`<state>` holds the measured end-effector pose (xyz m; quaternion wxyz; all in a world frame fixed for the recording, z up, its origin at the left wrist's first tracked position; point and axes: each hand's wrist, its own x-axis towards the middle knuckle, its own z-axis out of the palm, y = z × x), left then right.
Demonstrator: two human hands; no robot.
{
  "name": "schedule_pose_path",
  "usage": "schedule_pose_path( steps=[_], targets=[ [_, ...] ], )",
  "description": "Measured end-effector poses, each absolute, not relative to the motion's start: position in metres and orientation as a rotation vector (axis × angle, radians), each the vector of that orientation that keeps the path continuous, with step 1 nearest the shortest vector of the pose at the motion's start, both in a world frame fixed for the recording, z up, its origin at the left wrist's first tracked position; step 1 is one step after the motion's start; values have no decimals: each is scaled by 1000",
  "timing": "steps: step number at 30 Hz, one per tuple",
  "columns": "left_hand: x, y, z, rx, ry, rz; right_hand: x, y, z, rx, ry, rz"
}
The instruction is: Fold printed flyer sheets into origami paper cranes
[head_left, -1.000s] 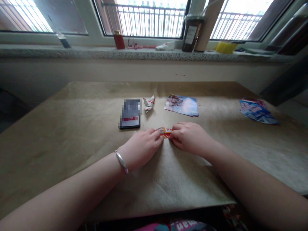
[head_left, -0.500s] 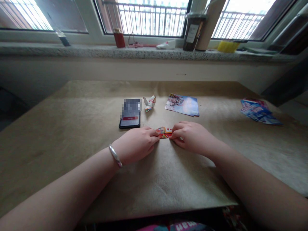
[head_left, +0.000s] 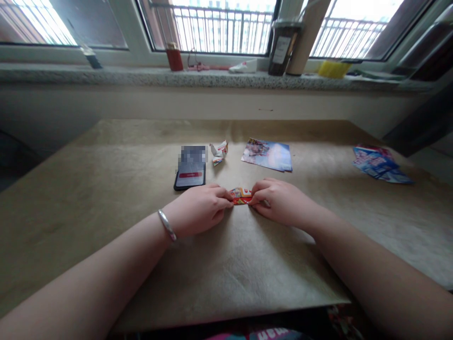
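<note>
While between two hands [head_left: 198,210] [head_left: 285,203] — one strip [head_left: 241,196]

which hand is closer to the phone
Left. The left hand sits just in front of the phone, by its near right corner, while the right hand lies farther right, beyond the folded paper strip held between both hands.

- The left hand [head_left: 198,210] is seen curled inward, its fingertips [head_left: 226,198] pinched forward
- The right hand [head_left: 283,203] is angled in opposite, its fingers [head_left: 260,186] bent and drawn together
- The two hands are held close, just apart
- The left forearm [head_left: 95,269] and right forearm [head_left: 375,264] are extended inward from the lower corners
</note>
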<state>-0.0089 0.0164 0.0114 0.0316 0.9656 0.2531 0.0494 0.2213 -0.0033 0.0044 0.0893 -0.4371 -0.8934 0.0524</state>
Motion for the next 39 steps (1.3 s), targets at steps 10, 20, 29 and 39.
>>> schedule_pose_path(
  steps=[10, 20, 29, 39],
  targets=[
    [-4, 10, 14, 3004, 871, 177, 217, -4, 4, -1324, -2642, 55],
    [-2, 13, 7, 3054, 894, 265, 214, -2, -1, -1418, -2477, 125],
    [-3, 14, 1, 3176, 808, 292, 215, 1, -6, -1415, -2432, 159],
    [-5, 15, 1, 3124, 799, 360, 211, -2, -2, -1409, -2422, 296]
  ],
)
